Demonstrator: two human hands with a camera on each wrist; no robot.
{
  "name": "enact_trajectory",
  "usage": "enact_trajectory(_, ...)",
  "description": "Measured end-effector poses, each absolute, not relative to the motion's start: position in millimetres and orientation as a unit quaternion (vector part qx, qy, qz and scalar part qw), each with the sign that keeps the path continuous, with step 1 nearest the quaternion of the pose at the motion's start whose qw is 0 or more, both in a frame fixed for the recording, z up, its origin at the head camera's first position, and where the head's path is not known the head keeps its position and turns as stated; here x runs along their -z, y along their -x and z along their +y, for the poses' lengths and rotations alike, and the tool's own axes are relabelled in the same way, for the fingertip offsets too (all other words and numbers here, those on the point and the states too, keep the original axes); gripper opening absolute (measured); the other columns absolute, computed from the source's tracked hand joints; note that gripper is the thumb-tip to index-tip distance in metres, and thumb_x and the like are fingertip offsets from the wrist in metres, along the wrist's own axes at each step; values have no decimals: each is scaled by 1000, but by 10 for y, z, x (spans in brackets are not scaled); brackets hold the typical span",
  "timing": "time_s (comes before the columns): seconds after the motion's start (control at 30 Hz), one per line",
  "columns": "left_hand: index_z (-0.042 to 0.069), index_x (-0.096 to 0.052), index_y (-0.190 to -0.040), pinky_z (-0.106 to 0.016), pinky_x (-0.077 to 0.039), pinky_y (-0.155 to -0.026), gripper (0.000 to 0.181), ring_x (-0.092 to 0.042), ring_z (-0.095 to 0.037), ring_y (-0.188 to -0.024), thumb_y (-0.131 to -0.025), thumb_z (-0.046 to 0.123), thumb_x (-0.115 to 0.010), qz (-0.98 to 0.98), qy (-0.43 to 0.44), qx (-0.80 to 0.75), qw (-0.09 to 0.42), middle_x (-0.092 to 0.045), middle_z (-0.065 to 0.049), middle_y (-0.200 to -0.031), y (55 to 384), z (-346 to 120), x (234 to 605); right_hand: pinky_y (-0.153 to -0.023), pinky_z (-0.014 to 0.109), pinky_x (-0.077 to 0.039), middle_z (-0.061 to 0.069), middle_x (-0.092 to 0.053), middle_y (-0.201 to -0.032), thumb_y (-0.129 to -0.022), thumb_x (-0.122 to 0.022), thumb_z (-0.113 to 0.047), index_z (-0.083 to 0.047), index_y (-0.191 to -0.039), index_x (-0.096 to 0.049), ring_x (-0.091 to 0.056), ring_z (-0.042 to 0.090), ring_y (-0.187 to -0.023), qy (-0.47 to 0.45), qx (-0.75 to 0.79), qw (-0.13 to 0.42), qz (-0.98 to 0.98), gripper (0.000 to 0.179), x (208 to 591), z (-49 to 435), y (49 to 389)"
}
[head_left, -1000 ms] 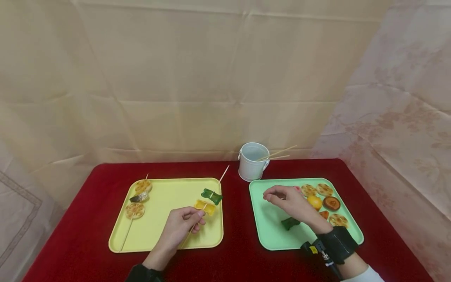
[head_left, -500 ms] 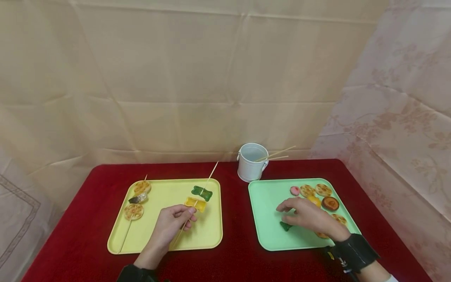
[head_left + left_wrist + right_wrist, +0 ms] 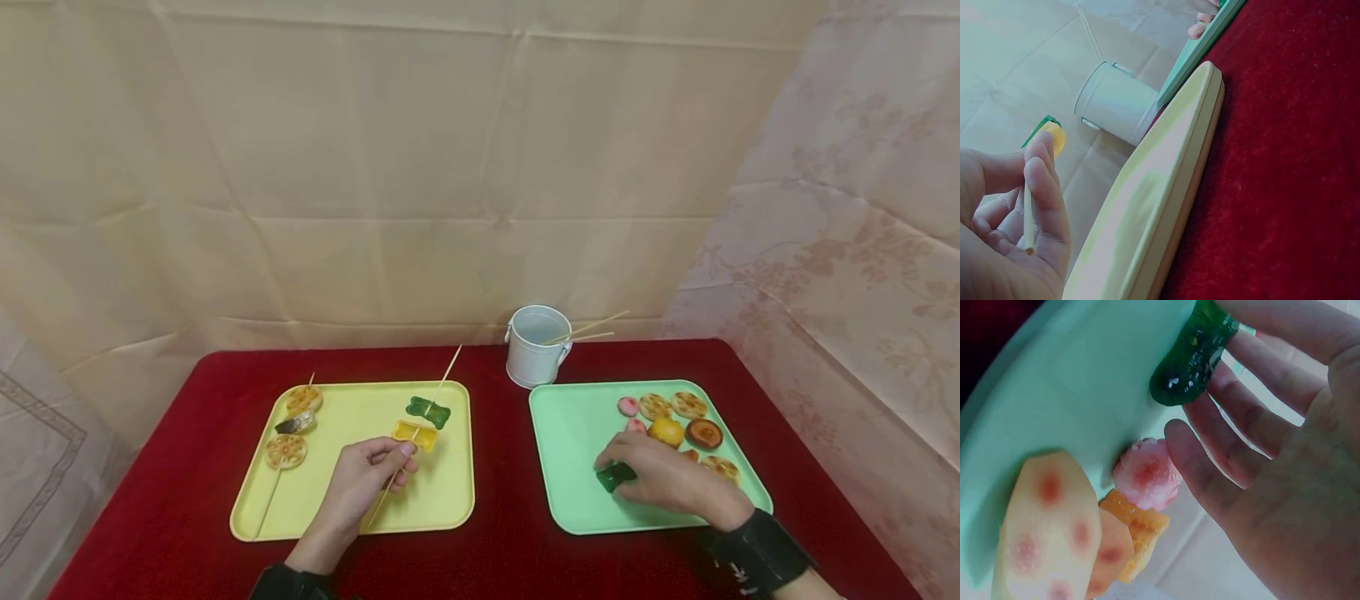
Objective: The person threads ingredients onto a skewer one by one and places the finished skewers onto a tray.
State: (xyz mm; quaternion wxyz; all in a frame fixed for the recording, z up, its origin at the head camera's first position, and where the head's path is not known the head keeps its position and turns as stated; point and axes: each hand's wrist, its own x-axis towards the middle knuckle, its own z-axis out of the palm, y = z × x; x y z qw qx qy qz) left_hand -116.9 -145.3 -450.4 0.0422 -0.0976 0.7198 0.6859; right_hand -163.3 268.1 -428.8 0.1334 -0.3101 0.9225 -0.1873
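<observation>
My left hand (image 3: 367, 479) pinches a wooden skewer (image 3: 380, 504) between thumb and fingers, over the yellow tray (image 3: 337, 508). Threaded on that skewer are a yellow pepper piece (image 3: 415, 434) and, farther up, a green pepper piece (image 3: 428, 412); its pointed tip stands free beyond them. My right hand (image 3: 663, 475) is low over the green tray (image 3: 570, 417), thumb and fingertips on either side of a loose green pepper piece (image 3: 1192, 356). In the right wrist view the little finger stretches beside a pink round piece (image 3: 1147, 474).
A finished-looking skewer (image 3: 268, 504) with two round browned slices and a dark-silver piece (image 3: 296, 422) lies on the yellow tray's left. Behind stands a white bucket (image 3: 534, 358) with sticks. The green tray's right holds round slices (image 3: 689, 405), a yellow ball (image 3: 667, 432) and a brown mushroom cap (image 3: 705, 433).
My right hand has come down toward the near side of the green tray and closed its fingers around the loose green pepper piece. My left hand has shifted slightly left with the skewer.
</observation>
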Motion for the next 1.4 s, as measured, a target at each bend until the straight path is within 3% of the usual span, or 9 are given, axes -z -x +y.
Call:
enact_trajectory(0.4,-11,-72,-103,-23,-50,-57,19,-60,-13,-61,-99,7,-69,714,103,-691,45,-72,-8,-75,1189,-1448,4494,-84,34,-55,-10,-64,-104,-86,-84,-15,-14,-109,-71,-60,11,-94,302,203,129,922,26,4311,2675,1666)
enact_trajectory(0.57,-12,-72,-102,-22,-50,-58,20,-60,-12,-61,-99,8,-69,712,96,-694,49,-72,-8,-75,1193,-1431,4478,-82,34,-55,-11,-66,-102,-89,-81,-16,-12,-112,-71,-63,12,-95,293,242,82,921,26,4258,2579,1715)
enact_trajectory(0.8,-14,-70,-101,-22,-51,-59,22,-59,-11,-61,-98,8,-70,713,73,-696,53,-72,-8,-75,1195,-1359,4433,-84,41,-56,-6,-69,-109,-95,-77,-22,-6,-134,-67,-66,17,-98,305,287,9,908,43,4222,2416,1783)
enact_trajectory(1.07,-17,-69,-103,-22,-51,-60,24,-60,-11,-61,-98,7,-70,702,51,-707,67,-72,-8,-75,1173,-1305,4404,-73,34,-55,-11,-69,-107,-93,-78,-21,-18,-125,-73,-63,7,-88,314,326,-55,890,32,4159,2175,1851)
enact_trajectory(1.23,-16,-68,-103,-22,-52,-61,25,-60,-11,-62,-98,8,-70,696,47,-712,74,-72,-7,-75,1152,-1270,4388,-71,31,-54,-11,-66,-96,-93,-80,-24,-18,-123,-73,-64,5,-82,271,374,-45,886,31,4130,2008,1889)
enact_trajectory(1.4,-15,-69,-104,-22,-52,-61,25,-60,-11,-62,-97,9,-71,694,47,-713,84,-72,-7,-76,1136,-1225,4400,-73,29,-57,0,-72,-104,-94,-78,-28,-13,-127,-69,-72,16,-85,207,451,-7,868,37,4101,1862,1918)
